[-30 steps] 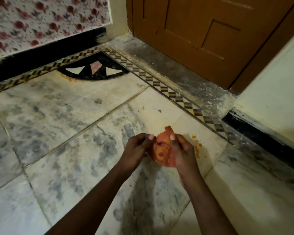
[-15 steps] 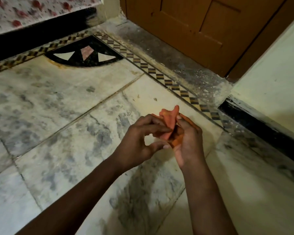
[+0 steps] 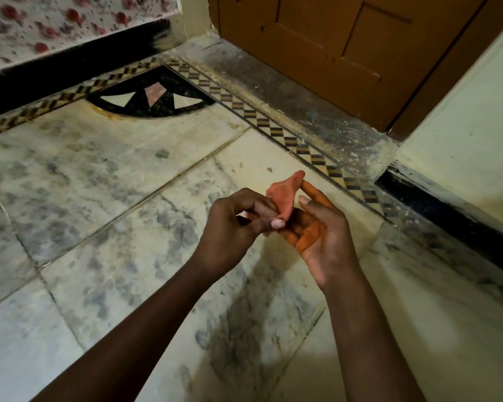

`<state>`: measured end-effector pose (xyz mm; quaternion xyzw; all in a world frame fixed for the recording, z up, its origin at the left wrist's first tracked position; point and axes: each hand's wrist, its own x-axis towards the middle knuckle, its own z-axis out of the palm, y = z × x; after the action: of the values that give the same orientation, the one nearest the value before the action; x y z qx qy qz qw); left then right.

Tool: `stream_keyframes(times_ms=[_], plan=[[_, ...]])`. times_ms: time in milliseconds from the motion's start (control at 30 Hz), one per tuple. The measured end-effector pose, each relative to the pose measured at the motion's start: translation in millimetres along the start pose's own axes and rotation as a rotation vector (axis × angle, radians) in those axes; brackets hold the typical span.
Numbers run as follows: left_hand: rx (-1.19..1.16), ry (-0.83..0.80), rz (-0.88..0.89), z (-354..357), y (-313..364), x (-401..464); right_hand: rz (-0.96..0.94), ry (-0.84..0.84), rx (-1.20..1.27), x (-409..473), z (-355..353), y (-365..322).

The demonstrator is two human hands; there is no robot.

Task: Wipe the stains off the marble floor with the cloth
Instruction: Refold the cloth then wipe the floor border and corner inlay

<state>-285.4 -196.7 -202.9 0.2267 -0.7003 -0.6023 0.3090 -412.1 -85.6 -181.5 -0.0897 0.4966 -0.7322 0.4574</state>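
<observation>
A small orange-red cloth [image 3: 283, 195] is bunched up between both hands, held above the grey-veined marble floor [image 3: 105, 216]. My left hand [image 3: 235, 227] pinches the cloth's lower part with curled fingers and thumb. My right hand [image 3: 317, 233] lies palm up beneath it, its fingers loosely bent around the cloth; the palm is smeared orange. Small dark specks [image 3: 269, 169] lie on the pale tile just beyond the hands. The orange stain seen earlier on the floor is hidden behind my hands.
A checkered inlay border [image 3: 276, 132] runs diagonally past the hands, with a black fan-shaped inlay [image 3: 151, 97] at the corner. Beyond it are a dusty grey threshold [image 3: 288, 91] and a brown wooden door [image 3: 331, 39]. A cream wall with black skirting [image 3: 447, 207] stands at the right.
The cloth has been refolded from a wide wad into a narrow upright bunch. My right palm turned upward, and my left hand shifted to pinch the cloth's lower end. The view tilted slightly.
</observation>
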Motion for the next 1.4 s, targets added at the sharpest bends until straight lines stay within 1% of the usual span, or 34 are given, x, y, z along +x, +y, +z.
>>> stream_keyframes(times_ms=[67, 133, 233, 300, 367, 467, 533, 600, 633, 667, 700, 733, 767, 800, 833, 867, 900, 933, 967, 1000, 1067, 1133, 1200, 1267, 1300, 1400], plan=[[-0.1, -0.011, -0.072, -1.2, 6.5, 0.8, -0.014, -0.076, -0.067, -3.0, -4.1, -0.8], [-0.125, -0.005, -0.149, -3.4, 10.0, 1.0, -0.037, -0.13, -0.183, -3.7, -8.4, -0.2], [-0.173, 0.037, -0.279, -5.6, 11.1, 2.8, -0.089, -0.117, -0.44, -2.5, -10.4, 2.6], [-0.18, 0.062, -0.333, -4.5, 14.0, 5.1, -0.127, -0.078, -0.551, -1.9, -7.1, 4.8], [-0.112, 0.074, -0.343, -3.6, 17.3, 9.1, -0.155, -0.036, -0.595, 0.7, -5.8, 5.7], [0.124, 0.079, -0.264, -9.5, 17.1, 16.3, -0.201, -0.016, -0.689, 3.7, -10.1, 3.7], [0.218, 0.034, -0.219, -15.9, 15.6, 19.4, -0.234, -0.008, -0.771, 3.6, -12.5, -0.8], [0.3, -0.026, -0.184, -21.8, 20.6, 19.5, -0.265, -0.022, -0.795, 4.7, -11.6, -17.9], [0.301, -0.055, -0.175, -23.6, 25.3, 19.5, -0.289, -0.06, -0.788, 3.4, -10.8, -29.8], [0.248, -0.079, -0.18, -24.0, 31.3, 19.8, -0.303, -0.095, -0.776, 4.0, -11.5, -39.0], [0.151, -0.093, -0.197, -23.4, 38.4, 20.7, -0.325, -0.133, -0.733, 5.4, -11.8, -51.2], [0.034, -0.096, -0.224, -22.4, 44.8, 22.0, -0.33, -0.136, -0.618, 14.9, -11.6, -57.0], [-0.074, -0.084, -0.255, -21.1, 50.4, 24.7, -0.264, -0.148, -0.473, 24.0, -8.2, -61.6], [-0.156, -0.052, -0.29, -19.7, 54.1, 27.3, -0.132, -0.155, -0.321, 35.7, -2.1, -61.5], [-0.212, -0.009, -0.326, -18.4, 54.8, 30.1, -0.015, -0.242, -0.205, 37.9, -2.8, -55.5], [-0.245, 0.031, -0.364, -17.2, 51.5, 31.5, 0.064, -0.343, -0.156, 38.8, -6.1, -45.3], [-0.249, 0.069, -0.397, -15.9, 46.1, 31.5, 0.151, -0.306, -0.081, 36.4, -7.2, -33.6], [-0.222, 0.106, -0.416, -16.0, 38.8, 32.3, 0.204, -0.247, -0.125, 32.8, -8.2, -17.5], [-0.185, 0.133, -0.433, -16.6, 29.3, 30.0, 0.273, -0.13, -0.076, 26.8, -15.5, 0.0], [-0.159, 0.152, -0.445, -17.4, 19.5, 26.8, 0.349, -0.086, 0.064, 21.6, -28.1, 17.4], [-0.165, 0.167, -0.47, -19.8, 3.6, 17.0, 0.309, -0.07, 0.281, 8.3, -49.1, 38.3], [-0.184, 0.166, -0.482, -23.0, -6.6, 6.3, 0.249, -0.076, 0.3, 8.6, -53.5, 40.7], [-0.167, 0.155, -0.475, -25.3, -12.1, -1.9, 0.231, -0.039, 0.261, 13.9, -52.1, 39.6], [-0.105, 0.138, -0.464, -26.7, -17.2, -6.4, 0.214, -0.016, 0.12, 15.3, -49.1, 36.8], [-0.068, 0.13, -0.463, -26.2, -18.1, -7.8, 0.194, 0.021, 0.042, 14.7, -47.5, 35.3], [-0.01, 0.138, -0.473, -20.6, -18.4, -10.4, 0.178, 0.129, -0.081, 14.9, -41.4, 37.5]])
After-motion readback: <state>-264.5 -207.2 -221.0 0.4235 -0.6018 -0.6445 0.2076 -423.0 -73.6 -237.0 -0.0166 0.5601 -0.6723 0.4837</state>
